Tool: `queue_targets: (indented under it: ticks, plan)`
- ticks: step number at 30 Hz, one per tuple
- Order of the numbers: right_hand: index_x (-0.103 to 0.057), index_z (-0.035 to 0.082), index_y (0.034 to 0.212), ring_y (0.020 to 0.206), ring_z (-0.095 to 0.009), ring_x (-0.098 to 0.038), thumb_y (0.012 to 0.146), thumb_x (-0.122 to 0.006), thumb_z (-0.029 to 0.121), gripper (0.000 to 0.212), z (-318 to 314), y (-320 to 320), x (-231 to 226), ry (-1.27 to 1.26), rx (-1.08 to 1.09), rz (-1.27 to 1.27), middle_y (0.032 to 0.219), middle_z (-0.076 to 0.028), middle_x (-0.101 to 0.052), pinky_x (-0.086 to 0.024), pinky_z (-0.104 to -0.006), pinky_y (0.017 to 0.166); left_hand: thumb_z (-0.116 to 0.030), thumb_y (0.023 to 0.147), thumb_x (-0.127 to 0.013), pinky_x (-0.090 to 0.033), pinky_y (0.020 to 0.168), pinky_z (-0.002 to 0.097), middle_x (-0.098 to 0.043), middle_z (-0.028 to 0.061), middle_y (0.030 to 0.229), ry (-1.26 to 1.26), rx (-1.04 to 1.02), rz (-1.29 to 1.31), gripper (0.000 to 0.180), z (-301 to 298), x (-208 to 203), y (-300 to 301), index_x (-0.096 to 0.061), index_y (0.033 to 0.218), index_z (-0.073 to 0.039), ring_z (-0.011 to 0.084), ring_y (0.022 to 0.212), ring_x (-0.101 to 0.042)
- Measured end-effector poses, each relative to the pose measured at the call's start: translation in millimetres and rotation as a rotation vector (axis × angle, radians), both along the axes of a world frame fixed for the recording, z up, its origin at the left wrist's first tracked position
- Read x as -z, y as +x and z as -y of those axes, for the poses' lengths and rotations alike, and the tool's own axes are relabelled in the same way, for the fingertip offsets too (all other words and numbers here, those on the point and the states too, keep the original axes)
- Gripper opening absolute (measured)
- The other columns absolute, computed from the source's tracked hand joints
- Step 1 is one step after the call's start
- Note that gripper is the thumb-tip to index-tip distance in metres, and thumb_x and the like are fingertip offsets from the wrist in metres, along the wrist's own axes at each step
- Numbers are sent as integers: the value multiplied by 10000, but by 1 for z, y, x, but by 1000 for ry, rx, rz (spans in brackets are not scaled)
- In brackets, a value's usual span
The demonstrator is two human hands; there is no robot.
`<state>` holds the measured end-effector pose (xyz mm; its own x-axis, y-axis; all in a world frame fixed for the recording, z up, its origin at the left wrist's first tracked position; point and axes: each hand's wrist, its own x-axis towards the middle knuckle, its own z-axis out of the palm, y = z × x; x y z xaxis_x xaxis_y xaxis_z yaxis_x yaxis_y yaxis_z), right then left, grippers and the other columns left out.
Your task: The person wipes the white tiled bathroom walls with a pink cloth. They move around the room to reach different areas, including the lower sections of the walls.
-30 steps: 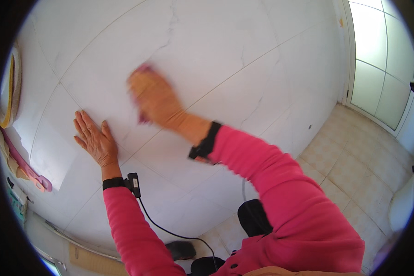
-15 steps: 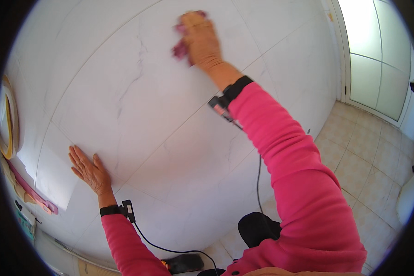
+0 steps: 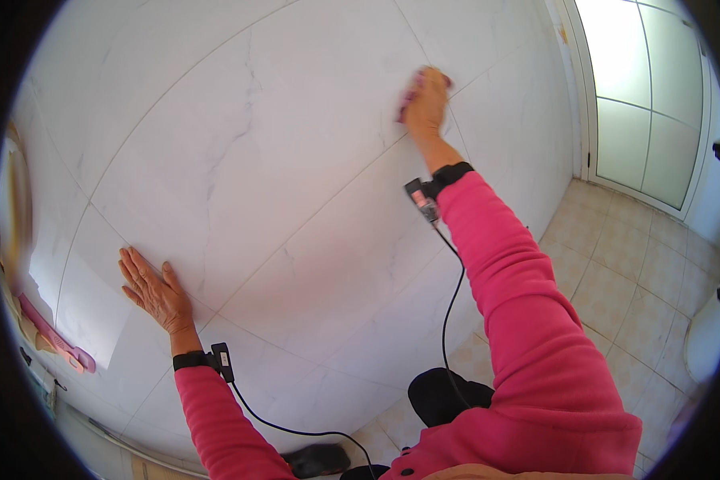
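Observation:
My right hand [image 3: 429,104] presses a crumpled purple-pink cloth [image 3: 408,106] against the white marbled tile wall [image 3: 312,152], close to where grout lines cross. Most of the cloth is hidden under the fingers, and it looks slightly blurred. Lower on the left, my left hand [image 3: 154,292] lies flat on the same wall, fingers stretched out, holding nothing. A black strap with a small device and cable sits on each wrist.
A door with frosted panes [image 3: 644,104] stands at the upper right above a beige tiled floor [image 3: 608,256]. At the left edge hang a pink strip-shaped object [image 3: 56,332] and rounded yellowish items. A white rounded object [image 3: 706,344] is at the right.
My right hand has moved the cloth right and downward across the wall. The left hand has stayed in place.

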<state>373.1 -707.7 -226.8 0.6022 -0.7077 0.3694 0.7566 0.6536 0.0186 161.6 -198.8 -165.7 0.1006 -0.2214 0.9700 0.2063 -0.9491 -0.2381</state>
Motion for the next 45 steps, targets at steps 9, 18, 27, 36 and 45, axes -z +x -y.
queue_targets:
  ticks: [9, 18, 27, 36, 45]
  plan:
    - [-575, 43, 1186, 1190, -302, -513, 926, -522, 110, 273, -142, -105, -13, -1188, 1228, 217, 1228, -119, -585, -407, -420, 1020, -356, 999, -394, -93, 1155, 516, -210, 52, 1588, 23, -33, 1, 599, 4, -1, -3, -218, 1524, -127, 246, 1471, -156]
    - [-532, 85, 1283, 1176, -358, -521, 860, -543, 32, 427, -4, -41, -78, -1034, 1232, -217, 1279, -147, -564, -425, -399, 994, -381, 998, -380, -69, 1170, 474, -229, 38, 1582, 48, -23, 23, 599, 2, 0, -3, -225, 1525, -140, 231, 1471, -163]
    - [-566, 38, 1149, 1170, -292, -527, 888, -522, 110, 274, -66, -87, 49, -1209, 1307, 10, 1196, -131, -550, -425, -420, 975, -404, 997, -372, -62, 1170, 476, -223, 32, 1583, 33, -22, 26, 608, -1, -2, -1, -220, 1526, -145, 226, 1471, -158]
    - [-538, 65, 1283, 1196, -332, -521, 875, -541, 33, 410, 9, -37, -68, -1066, 1221, -214, 1294, -130, -566, -425, -365, 1003, -395, 987, -397, -47, 1171, 472, -213, 36, 1587, 14, -13, -13, 624, 0, 0, -3, -216, 1526, -138, 225, 1474, -149]
    - [-576, 39, 1229, 1140, -233, -560, 853, -660, 151, 402, 45, -30, 35, -594, 492, -562, 1262, -125, -564, -454, -309, 944, -383, 975, -418, -41, 1169, 490, -202, 27, 1591, -6, 1, -14, 632, 0, -1, -2, -218, 1523, -140, 221, 1476, -137]
